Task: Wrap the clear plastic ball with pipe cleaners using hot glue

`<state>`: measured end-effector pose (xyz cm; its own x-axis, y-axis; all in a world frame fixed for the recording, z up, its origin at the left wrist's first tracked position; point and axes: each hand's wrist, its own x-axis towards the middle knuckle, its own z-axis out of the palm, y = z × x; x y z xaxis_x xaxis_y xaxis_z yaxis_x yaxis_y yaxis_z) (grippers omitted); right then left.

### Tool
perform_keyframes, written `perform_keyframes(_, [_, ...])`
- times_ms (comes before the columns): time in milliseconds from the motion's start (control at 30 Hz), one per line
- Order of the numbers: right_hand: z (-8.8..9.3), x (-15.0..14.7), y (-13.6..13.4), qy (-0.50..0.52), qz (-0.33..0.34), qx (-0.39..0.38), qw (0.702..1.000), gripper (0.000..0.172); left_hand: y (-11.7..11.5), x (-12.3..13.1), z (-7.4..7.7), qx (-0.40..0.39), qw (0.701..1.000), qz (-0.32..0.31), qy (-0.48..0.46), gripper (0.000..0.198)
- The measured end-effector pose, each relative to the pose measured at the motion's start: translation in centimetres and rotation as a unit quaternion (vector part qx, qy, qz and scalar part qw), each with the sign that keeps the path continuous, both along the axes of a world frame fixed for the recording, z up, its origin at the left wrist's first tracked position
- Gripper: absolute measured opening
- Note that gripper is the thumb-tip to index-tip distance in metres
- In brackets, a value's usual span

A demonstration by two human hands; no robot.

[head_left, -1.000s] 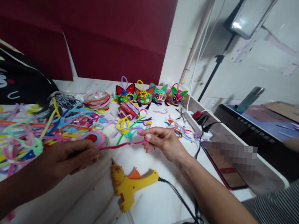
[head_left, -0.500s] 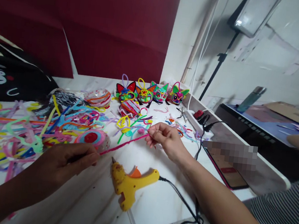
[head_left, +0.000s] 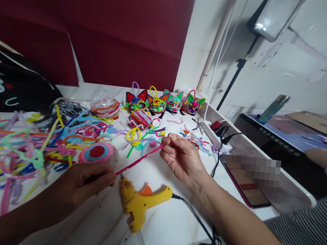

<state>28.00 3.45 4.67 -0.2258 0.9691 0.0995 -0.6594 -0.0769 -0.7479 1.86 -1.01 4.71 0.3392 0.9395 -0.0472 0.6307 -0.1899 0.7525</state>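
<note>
A magenta pipe cleaner (head_left: 140,160) stretches nearly straight between my two hands, above the white table. My left hand (head_left: 87,180) pinches its lower end, and the fingertips of my right hand (head_left: 181,156) close on its upper end. Just below lies a yellow hot glue gun (head_left: 142,202) with a clear glue stick at its back, its nozzle close to my left fingertips. Behind my left hand rests a ball (head_left: 101,152) wound with pink, blue and red rings, partly covered by that hand.
Loose coloured pipe cleaners (head_left: 24,154) are heaped at the left. Several decorated animal-head ornaments (head_left: 158,103) stand at the back, near wrapped balls (head_left: 140,119). A power strip (head_left: 217,134), black cables and a phone (head_left: 248,183) lie right. A person in a striped sleeve (head_left: 313,230) is at far right.
My left hand has moved slightly right and down, nearer the glue gun's nozzle. My right hand has turned a little, and the visible stretch of pipe cleaner is shorter and steeper.
</note>
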Motion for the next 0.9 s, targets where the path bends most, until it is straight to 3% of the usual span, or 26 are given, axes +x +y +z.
perform_keyframes(167, [0.3, 0.3, -0.3, 0.025, 0.006, 0.005, 1.0, 0.026, -0.8, 1.5, 0.5, -0.023, 0.998, 0.01, -0.058, 0.04])
perform_keyframes(333, [0.6, 0.3, -0.9, 0.014, -0.02, 0.02, 0.999, 0.024, -1.6, 2.6, 0.3, -0.033, 0.994, -0.057, -0.087, 0.039])
perform_keyframes(467, [1.1, 0.6, -1.2, -0.014, -0.048, 0.036, 0.998, 0.023, -1.9, 2.0, -0.1, -0.046, 0.99, -0.099, -0.094, 0.035])
perform_keyframes(567, [1.5, 1.4, -0.9, -0.024, -0.102, 0.049, 0.993, 0.028, -1.1, -0.1, -0.5, -0.001, 0.994, -0.051, -0.099, 0.03])
perform_keyframes(667, [1.9, 2.1, -0.3, -0.046, -0.148, 0.063, 0.986, 0.032, 0.7, -3.1, -1.0, 0.16, 0.984, 0.078, -0.015, 0.029])
perform_keyframes(733, [1.8, 2.3, -0.1, -0.064, -0.155, 0.073, 0.983, 0.031, 2.0, -4.7, -1.5, 0.24, 0.963, 0.115, 0.049, 0.033])
perform_keyframes(800, [1.5, 2.1, -0.1, -0.081, -0.147, 0.082, 0.982, 0.03, 2.9, -5.5, -2.2, 0.259, 0.957, 0.106, 0.083, 0.046])
perform_keyframes(900, [0.7, 1.8, 0.0, -0.118, -0.134, 0.091, 0.98, 0.03, 3.4, -5.5, -3.0, 0.197, 0.972, 0.067, 0.113, 0.069])
